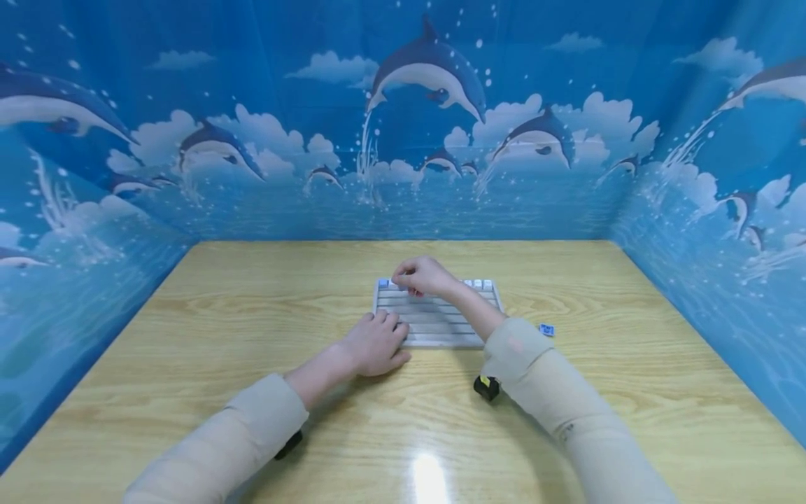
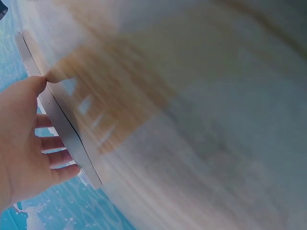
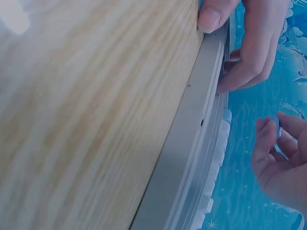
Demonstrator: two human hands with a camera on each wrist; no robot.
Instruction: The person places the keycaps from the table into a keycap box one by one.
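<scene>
A white keyboard (image 1: pixel 434 323) lies on the table, with bare rows over most of it. White keycaps (image 1: pixel 477 284) show along its back row at the right, and a blue keycap (image 1: pixel 383 283) sits at the back left corner. My left hand (image 1: pixel 378 343) holds the keyboard's near left part, thumb against the front edge (image 2: pixel 64 124) and fingers over the top. Above the back row, my right hand (image 1: pixel 423 276) pinches a small bluish piece (image 3: pixel 276 120) between thumb and fingertips; it looks like a keycap, mostly hidden by the fingers.
A small blue-and-white piece (image 1: pixel 546 330) lies on the wooden table (image 1: pixel 264 294) right of the keyboard. Black devices, one with a yellow patch (image 1: pixel 487 387), show beneath both sleeves. A dolphin-printed curtain (image 1: pixel 403 203) encloses the table's back and sides.
</scene>
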